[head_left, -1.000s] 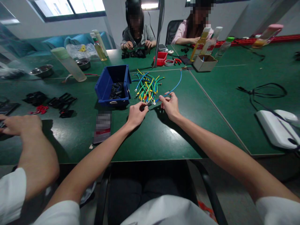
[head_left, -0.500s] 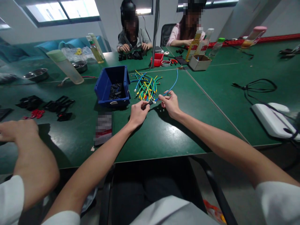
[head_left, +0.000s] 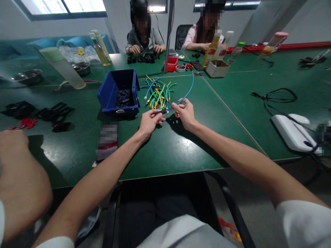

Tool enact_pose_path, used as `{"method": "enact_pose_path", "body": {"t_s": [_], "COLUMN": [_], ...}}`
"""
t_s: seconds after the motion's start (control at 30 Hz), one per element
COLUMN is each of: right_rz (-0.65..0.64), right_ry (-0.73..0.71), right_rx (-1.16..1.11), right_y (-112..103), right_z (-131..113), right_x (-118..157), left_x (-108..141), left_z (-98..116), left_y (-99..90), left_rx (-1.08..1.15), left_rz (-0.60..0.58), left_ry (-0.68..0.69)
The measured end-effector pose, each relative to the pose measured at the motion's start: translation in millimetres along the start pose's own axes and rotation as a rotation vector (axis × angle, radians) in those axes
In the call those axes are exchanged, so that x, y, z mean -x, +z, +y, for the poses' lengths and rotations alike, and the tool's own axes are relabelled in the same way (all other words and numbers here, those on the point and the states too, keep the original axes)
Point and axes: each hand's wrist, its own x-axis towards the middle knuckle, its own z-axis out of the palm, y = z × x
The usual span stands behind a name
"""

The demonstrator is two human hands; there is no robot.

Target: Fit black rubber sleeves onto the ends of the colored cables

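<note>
Green tabletop point(head_left: 165, 151), label point(head_left: 108, 139) blurred: left grip point(head_left: 150, 123) pinches black piece point(head_left: 163, 111), right grip point(head_left: 186, 113) blue wire point(head_left: 190, 88).

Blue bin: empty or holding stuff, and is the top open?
Holding stuff, top open. Black pieces are visible inside the blue bin, below its rim, and no lid covers them.

I see a smooth, glossy green desk point(head_left: 165, 151), a smooth blue plastic bin point(head_left: 119, 93), shiny metal bowls point(head_left: 28, 77) at far left, a matt cardboard-like box point(head_left: 217, 69), and a smooth white plastic-looking device point(head_left: 292, 132) at right.
</note>
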Motion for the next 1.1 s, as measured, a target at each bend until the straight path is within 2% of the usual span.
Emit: {"method": "enact_pose_path", "body": {"t_s": [0.13,0.27,1.1], "right_rz": [-0.013,-0.017,-0.063], "right_ry": [-0.003,-0.010,-0.096], "right_rx": [-0.008,-0.005,0.053], "right_y": [0.4,0.7,-0.1], "right_z": [-0.7,-1.2,3.9], "right_x": [0.8,1.0,-1.1], "left_x": [2.3,3.5,-0.5], "left_z": [4.2,7.5,5.4], "left_y": [1.0,0.1,-7.2], "left_rx": [0.132,0.188,0.241], "left_rz": [-0.041,-0.052,-0.168], "left_ry": [-0.099,-0.139,-0.150]}}
